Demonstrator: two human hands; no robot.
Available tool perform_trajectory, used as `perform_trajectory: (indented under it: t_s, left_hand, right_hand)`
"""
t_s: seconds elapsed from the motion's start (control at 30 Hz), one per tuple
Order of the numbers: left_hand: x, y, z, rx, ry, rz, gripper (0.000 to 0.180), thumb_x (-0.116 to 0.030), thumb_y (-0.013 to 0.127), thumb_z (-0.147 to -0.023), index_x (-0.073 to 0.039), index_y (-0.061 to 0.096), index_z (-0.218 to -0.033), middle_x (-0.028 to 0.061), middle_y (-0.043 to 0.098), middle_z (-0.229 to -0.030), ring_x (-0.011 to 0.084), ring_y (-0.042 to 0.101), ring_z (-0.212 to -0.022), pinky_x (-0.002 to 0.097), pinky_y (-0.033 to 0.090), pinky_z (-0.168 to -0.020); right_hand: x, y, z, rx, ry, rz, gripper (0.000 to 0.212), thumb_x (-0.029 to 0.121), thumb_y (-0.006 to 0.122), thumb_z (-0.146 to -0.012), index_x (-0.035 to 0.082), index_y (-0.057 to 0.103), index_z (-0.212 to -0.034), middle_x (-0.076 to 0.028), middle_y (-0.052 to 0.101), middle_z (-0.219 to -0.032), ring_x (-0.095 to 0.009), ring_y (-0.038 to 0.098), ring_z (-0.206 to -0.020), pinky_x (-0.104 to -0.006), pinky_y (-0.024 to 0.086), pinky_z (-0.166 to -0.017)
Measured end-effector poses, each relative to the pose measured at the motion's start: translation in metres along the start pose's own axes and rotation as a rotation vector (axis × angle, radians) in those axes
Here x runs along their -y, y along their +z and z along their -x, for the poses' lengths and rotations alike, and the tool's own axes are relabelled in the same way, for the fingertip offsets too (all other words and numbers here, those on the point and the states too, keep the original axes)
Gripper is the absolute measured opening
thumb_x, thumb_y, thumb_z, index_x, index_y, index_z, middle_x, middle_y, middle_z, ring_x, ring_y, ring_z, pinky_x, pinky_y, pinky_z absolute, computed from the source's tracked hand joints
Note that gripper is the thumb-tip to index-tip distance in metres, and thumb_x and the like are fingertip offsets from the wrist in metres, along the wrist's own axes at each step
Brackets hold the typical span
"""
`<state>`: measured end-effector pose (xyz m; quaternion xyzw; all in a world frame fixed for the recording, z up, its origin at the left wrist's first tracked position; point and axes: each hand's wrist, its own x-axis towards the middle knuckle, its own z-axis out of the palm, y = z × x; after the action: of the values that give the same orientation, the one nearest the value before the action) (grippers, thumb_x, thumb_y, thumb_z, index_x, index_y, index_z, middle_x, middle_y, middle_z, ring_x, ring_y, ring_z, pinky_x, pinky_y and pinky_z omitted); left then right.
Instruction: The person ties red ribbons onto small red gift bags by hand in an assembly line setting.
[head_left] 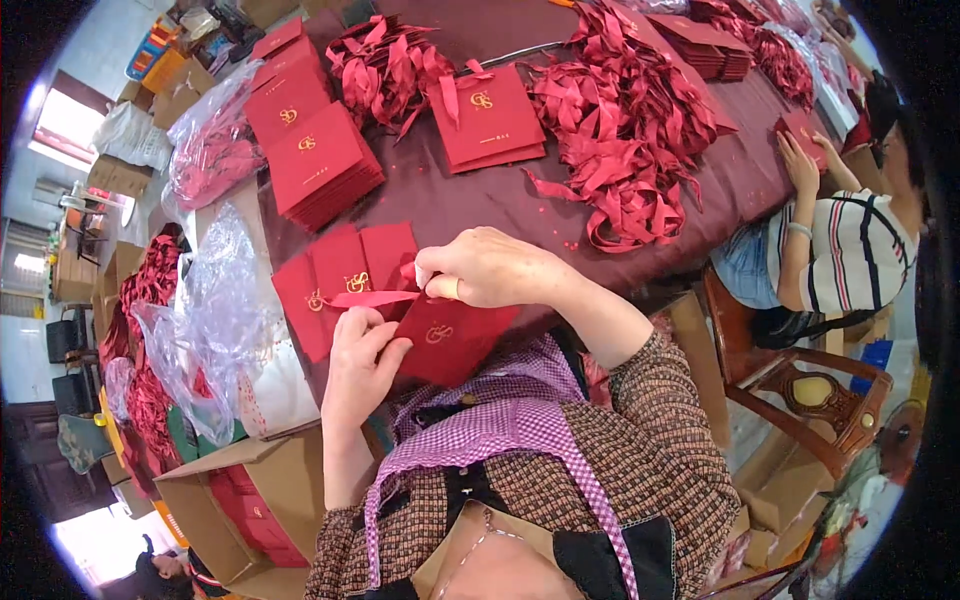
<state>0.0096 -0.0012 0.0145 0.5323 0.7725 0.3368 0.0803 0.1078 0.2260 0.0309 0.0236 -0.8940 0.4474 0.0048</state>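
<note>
At the table's near edge, a red paper gift bag (455,345) with a gold emblem lies tilted below my hands. My right hand (500,270) is over its top edge, thumb and fingers pinched on a red ribbon (375,299); light coverings show on its fingertips. To the left, my left hand (362,355) has its fingers curled against the same ribbon, with the thumb close to the bag's left edge. The exact grip of the left fingertips is partly hidden. Under the ribbon and just beyond it, more red bags (385,245) lie overlapping.
Stacked red bags (330,165) stand at the far left, beside a ribbon heap (385,75). A single bag (488,120) lies mid-table near a larger ribbon pile (630,130). An open carton (230,530) sits lower left. At right, a co-worker (850,250) handles a red item beside a wooden chair (810,390).
</note>
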Motion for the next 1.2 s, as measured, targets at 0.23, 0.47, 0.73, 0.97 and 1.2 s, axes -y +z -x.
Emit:
perform_trajectory:
  t_s: [0.23,0.47,0.73,0.97,1.2]
  left_hand:
    - [0.013,0.007,-0.004,-0.115,-0.085,0.081,0.007,0.001,0.067,-0.077,0.004,0.062,-0.08,0.0124,0.055,-0.08,0.028,0.056,-0.078,0.0361,0.046,-0.069]
    - [0.018,0.013,-0.014,-0.162,-0.107,0.137,0.009,0.001,0.068,-0.077,0.004,0.059,-0.079,0.0122,0.054,-0.076,0.0276,0.055,-0.07,0.0359,0.046,-0.064]
    - [0.001,0.023,-0.027,-0.25,0.007,-0.154,0.011,-0.003,0.069,-0.078,0.002,0.059,-0.079,0.013,0.055,-0.085,0.0312,0.054,-0.084,0.0406,0.044,-0.072]
    - [0.006,0.02,-0.026,-0.212,-0.031,-0.134,0.009,-0.007,0.069,-0.079,0.0,0.063,-0.078,0.0133,0.06,-0.077,0.0331,0.057,-0.078,0.0422,0.045,-0.07]
    - [0.014,0.018,-0.039,-0.091,-0.42,0.333,0.016,-0.009,0.065,-0.087,0.005,0.066,-0.096,0.0117,0.064,-0.076,0.011,0.058,-0.072,0.0265,0.046,-0.064]
  right_hand:
    - [-0.011,-0.012,0.017,0.035,0.018,-0.618,0.04,0.013,0.064,-0.087,0.005,0.059,-0.126,-0.005,0.064,-0.085,-0.011,0.056,-0.073,-0.0285,0.047,-0.07]
    - [-0.041,0.005,0.057,-0.165,-0.35,-1.506,0.026,0.008,0.06,-0.088,-0.006,0.063,-0.11,-0.009,0.063,-0.083,-0.014,0.057,-0.067,-0.0333,0.048,-0.066]
    - [-0.048,0.002,0.064,-0.61,-0.22,-1.175,0.02,0.003,0.059,-0.088,0.0,0.063,-0.108,-0.007,0.059,-0.099,-0.016,0.058,-0.084,-0.0329,0.049,-0.077]
    - [-0.025,-0.006,0.062,-0.756,-0.404,-0.853,0.012,0.004,0.06,-0.09,0.002,0.063,-0.101,-0.008,0.058,-0.106,-0.014,0.056,-0.095,-0.0283,0.044,-0.086]
    - [-0.004,0.011,0.045,-0.392,-0.332,-0.337,0.015,0.001,0.069,-0.079,0.004,0.067,-0.093,-0.004,0.061,-0.087,-0.023,0.057,-0.091,-0.0335,0.044,-0.084]
